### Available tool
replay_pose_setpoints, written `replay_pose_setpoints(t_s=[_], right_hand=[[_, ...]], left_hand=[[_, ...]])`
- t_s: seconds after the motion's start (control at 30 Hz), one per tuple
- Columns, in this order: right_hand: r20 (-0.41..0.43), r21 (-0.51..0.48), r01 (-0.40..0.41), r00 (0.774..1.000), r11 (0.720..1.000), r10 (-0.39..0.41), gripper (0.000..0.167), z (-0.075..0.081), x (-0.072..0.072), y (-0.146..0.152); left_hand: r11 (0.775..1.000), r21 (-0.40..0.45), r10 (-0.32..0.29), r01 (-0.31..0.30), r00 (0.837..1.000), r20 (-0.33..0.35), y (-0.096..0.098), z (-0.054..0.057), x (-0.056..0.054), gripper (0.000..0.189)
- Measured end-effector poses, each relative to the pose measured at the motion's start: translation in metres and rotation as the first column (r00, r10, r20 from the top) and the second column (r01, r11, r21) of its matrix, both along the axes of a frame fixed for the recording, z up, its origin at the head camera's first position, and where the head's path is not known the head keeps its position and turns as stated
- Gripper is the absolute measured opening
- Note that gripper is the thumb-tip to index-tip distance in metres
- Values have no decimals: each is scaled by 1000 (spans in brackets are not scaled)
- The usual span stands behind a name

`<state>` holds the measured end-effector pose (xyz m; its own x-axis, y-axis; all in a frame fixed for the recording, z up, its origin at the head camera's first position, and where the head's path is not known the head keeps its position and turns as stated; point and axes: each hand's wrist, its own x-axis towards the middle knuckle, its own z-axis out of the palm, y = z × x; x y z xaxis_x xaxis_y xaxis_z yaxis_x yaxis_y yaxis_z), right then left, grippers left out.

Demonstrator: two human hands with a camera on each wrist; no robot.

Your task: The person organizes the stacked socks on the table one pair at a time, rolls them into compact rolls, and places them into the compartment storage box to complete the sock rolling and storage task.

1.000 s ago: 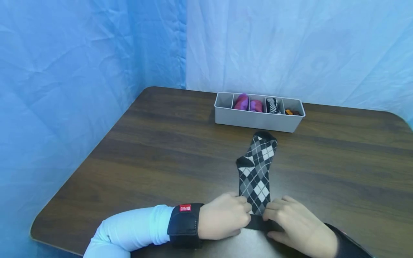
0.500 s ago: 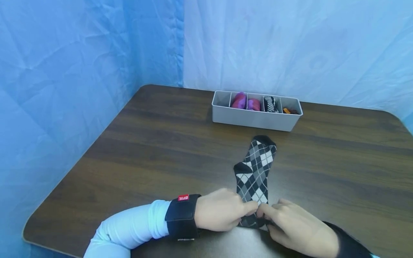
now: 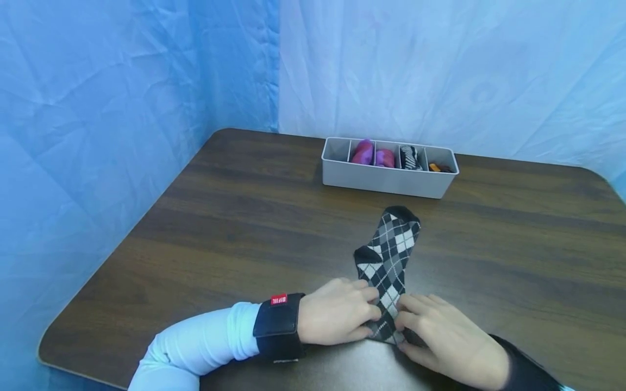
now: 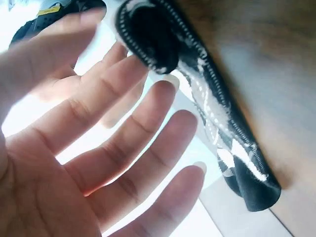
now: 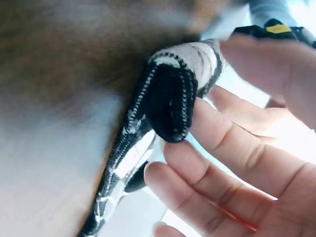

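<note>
A black, grey and white argyle sock (image 3: pixel 391 260) lies flat on the table, toe pointing away. Its near end is rolled over, and the dark inside of the roll (image 4: pixel 150 37) shows in the left wrist view. My left hand (image 3: pixel 337 312) is at the roll's left side, its fingers loosely spread and lightly curved, with the thumb apart from the fabric. At the right corner, my right hand (image 3: pixel 442 336) has the folded edge (image 5: pixel 173 106) between thumb and index finger; the other fingers are loosely bent. Whether a second sock lies underneath cannot be seen.
A grey divided box (image 3: pixel 381 179) stands farther back on the brown wooden table (image 3: pixel 244 217). Its compartments hold purple-pink rolled bundles (image 3: pixel 362 153), a black-and-white striped one (image 3: pixel 409 158) and something orange and brown (image 3: pixel 440 168). Blue cloth (image 3: pixel 146 81) hangs behind and left.
The sock's black cuff band has been folded over and rolled toward the toe, so the sock is shorter. My hands first came together over the fold, then moved apart to its two sides.
</note>
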<state>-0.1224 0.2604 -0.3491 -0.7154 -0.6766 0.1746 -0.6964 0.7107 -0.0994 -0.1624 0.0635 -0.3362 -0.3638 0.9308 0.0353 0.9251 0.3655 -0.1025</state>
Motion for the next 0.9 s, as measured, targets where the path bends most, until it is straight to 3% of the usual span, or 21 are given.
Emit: replay_pose_setpoints(t_s=[0.2, 0.3, 0.4, 0.53, 0.63, 0.73, 0.9], right_hand=[[34, 42, 1, 999, 999, -3, 25, 0, -1, -2], [-4, 19, -25, 1000, 1000, 25, 24, -2, -2, -1], [-76, -34, -71, 995, 997, 69, 24, -4, -3, 1], [-134, -83, -100, 987, 992, 88, 22, -6, -5, 2], [-89, -82, -85, 993, 993, 78, 22, -6, -4, 3], [-90, -80, -74, 994, 994, 67, 25, -6, -4, 2], [-187, -85, -45, 982, 995, 28, 29, -8, -6, 2]], left_hand=[[999, -50, 3, -5, 999, -43, 3, 1, 3, 25], [1000, -28, -7, 5, 996, -85, 3, 0, 3, 16], [1000, 14, -9, 10, 998, -66, 2, -1, 1, 12], [997, 76, 1, -8, 995, 96, 1, -1, -5, 12], [997, 78, 2, -21, 970, 242, 0, -1, -9, 13], [998, 61, 7, -26, 954, 300, -1, -2, -11, 12], [997, 71, 26, -37, 989, 143, -1, -3, -10, 5]])
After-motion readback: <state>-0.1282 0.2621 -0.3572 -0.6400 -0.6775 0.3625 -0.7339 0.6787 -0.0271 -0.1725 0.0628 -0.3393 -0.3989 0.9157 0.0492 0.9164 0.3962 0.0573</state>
